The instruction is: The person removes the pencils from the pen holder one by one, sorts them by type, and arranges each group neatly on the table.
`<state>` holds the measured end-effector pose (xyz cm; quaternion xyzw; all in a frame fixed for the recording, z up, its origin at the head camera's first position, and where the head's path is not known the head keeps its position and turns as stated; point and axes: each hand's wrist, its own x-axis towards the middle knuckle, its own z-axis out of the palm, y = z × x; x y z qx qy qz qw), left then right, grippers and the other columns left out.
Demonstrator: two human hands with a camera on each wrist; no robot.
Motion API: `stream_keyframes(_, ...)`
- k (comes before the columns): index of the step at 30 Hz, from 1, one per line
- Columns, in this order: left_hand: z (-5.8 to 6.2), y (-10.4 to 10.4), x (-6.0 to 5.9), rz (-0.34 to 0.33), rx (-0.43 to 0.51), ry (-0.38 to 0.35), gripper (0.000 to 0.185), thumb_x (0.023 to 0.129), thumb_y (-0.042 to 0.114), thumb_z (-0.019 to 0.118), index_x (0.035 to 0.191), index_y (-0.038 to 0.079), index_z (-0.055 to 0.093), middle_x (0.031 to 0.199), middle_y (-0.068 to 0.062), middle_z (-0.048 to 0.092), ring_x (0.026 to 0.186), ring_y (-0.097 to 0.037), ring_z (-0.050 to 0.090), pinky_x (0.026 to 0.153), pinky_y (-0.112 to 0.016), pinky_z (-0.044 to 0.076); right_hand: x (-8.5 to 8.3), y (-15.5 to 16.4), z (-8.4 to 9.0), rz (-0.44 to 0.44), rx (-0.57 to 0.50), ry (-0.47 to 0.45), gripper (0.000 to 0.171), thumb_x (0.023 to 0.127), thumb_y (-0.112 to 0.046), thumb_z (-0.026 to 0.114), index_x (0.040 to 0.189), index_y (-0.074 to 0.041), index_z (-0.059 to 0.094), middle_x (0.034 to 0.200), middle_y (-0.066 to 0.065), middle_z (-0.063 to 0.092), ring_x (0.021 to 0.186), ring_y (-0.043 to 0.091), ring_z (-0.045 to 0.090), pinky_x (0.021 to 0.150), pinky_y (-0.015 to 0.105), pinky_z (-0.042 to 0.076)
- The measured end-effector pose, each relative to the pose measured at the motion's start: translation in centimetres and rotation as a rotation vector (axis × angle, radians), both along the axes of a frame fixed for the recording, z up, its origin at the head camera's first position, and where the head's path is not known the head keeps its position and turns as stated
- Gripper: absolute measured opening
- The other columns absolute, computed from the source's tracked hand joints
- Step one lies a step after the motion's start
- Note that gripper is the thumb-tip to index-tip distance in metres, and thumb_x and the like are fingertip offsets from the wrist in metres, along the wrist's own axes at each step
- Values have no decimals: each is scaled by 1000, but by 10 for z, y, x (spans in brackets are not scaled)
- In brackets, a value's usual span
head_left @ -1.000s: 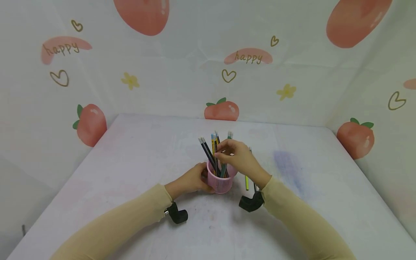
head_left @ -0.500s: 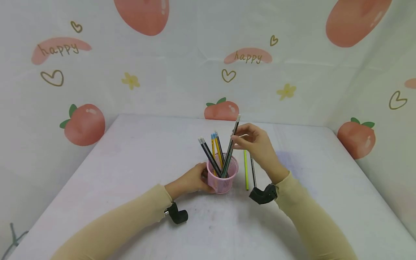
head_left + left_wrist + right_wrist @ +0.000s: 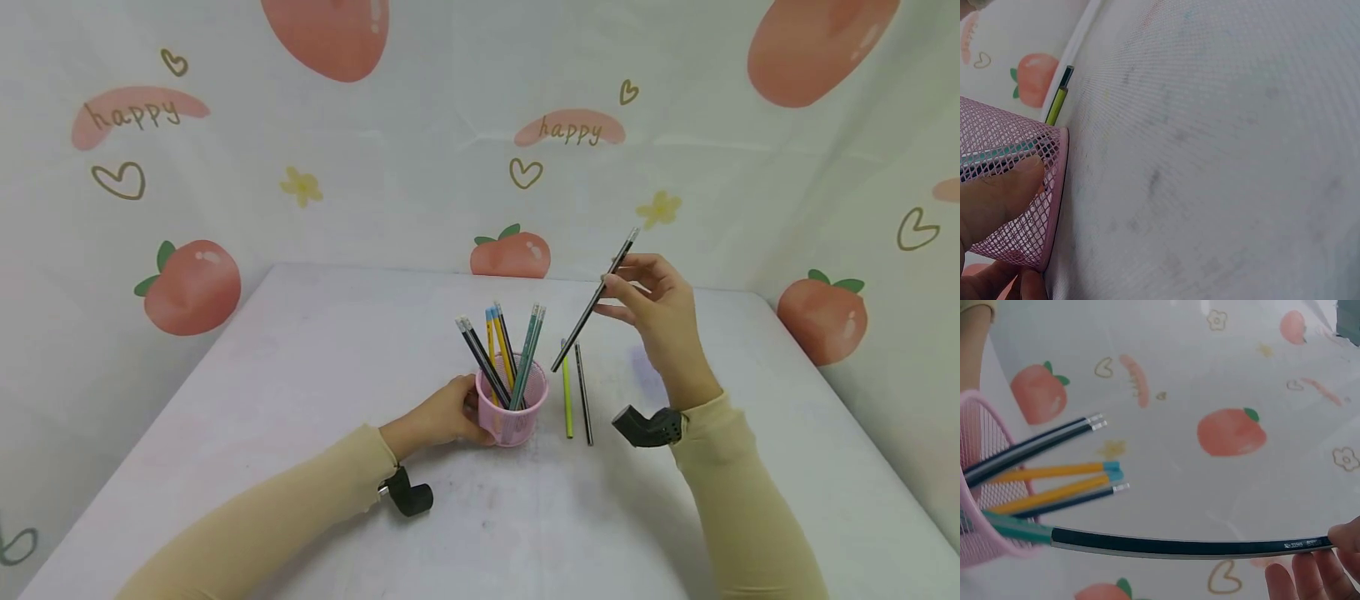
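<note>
Right hand (image 3: 656,304), seen from the head camera just right of the frame's centre, pinches a black pencil (image 3: 592,304) near its upper, eraser end between thumb and fingertips. That pencil hangs tilted in the air, its tip pointing down-left above two pencils lying on the counter (image 3: 300,400): a yellow-green pencil (image 3: 567,392) and a dark pencil (image 3: 583,396), side by side just right of the pink mesh cup (image 3: 512,412). At lower centre the left hand (image 3: 442,417) curls round the cup's left side; several more pencils (image 3: 498,350) stand in it, leaning apart.

From the left wrist camera, a thumb (image 3: 997,197) presses the mesh wall of the cup (image 3: 1016,181) at the left edge, and the yellow-green pencil (image 3: 1057,106) shows beyond it at upper left.

From the right wrist camera, the black pencil (image 3: 1179,545) runs across the lower frame to the fingertips (image 3: 1344,540) at the lower right corner, clear of the cup (image 3: 985,487) at the left.

Such a pencil is likely light, stiff and rather smooth, with a brittle point; a pinch nearer mid-shaft would probably steady it better than one by the eraser.
</note>
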<state>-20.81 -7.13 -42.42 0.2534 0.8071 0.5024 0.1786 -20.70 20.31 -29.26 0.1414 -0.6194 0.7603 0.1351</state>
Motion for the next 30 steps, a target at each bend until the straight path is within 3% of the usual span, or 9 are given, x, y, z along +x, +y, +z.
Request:
stream_keyframes(6, 3, -1, 1, -5, -3, -1, 67, 67, 0, 83, 123, -7, 49, 108, -16, 64, 94, -17, 61, 85, -29, 54, -7, 17, -6, -37, 18, -41, 21, 89, 3, 63, 107, -6, 59, 86, -1, 63, 73, 13, 67, 66, 30, 59)
stream_keyframes(12, 2, -1, 1, -9, -2, 8, 67, 67, 0, 83, 123, -8, 50, 107, -16, 63, 94, -17, 61, 85, -28, 54, -17, 31, -24, -42, 81, -131, 25, 90, 1, 63, 112, -8, 58, 85, -3, 63, 74, 13, 68, 64, 30, 59)
stream_keyframes(16, 2, -1, 1, -7, 5, 6, 67, 66, 0, 84, 123, -8, 50, 107, -16, 63, 93, -17, 61, 85, -28, 54, -24, 39, -40, -52, 208, -219, 33, 89, -6, 67, 120, -11, 55, 87, -4, 61, 75, 10, 67, 65, 28, 59)
stream_keyframes(22, 2, -1, 2, 1, -4, 11, 67, 66, 1, 84, 123, -8, 50, 108, -16, 62, 93, -16, 61, 85, -28, 54, -33, 50, -62, -39, 488, -345, 55, 93, -12, 63, 143, -3, 40, 97, 1, 59, 78, 6, 64, 70, 31, 59)
stream_keyframes(27, 2, -1, 2, 1, -13, 11, 68, 66, 1, 84, 124, -7, 49, 107, -15, 62, 94, -17, 61, 85, -28, 54, -38, 54, -79, 7, 646, -426, 58, 95, -11, 59, 146, -1, 33, 107, 16, 57, 80, 10, 63, 74, 36, 59)
stream_keyframes(30, 2, -1, 1, -3, -11, 11, 68, 66, 1, 84, 124, -7, 49, 108, -15, 62, 94, -17, 60, 86, -29, 54, -40, 53, -88, 31, 687, -485, 58, 95, -9, 59, 145, 2, 33, 105, 15, 58, 79, 11, 62, 75, 36, 59)
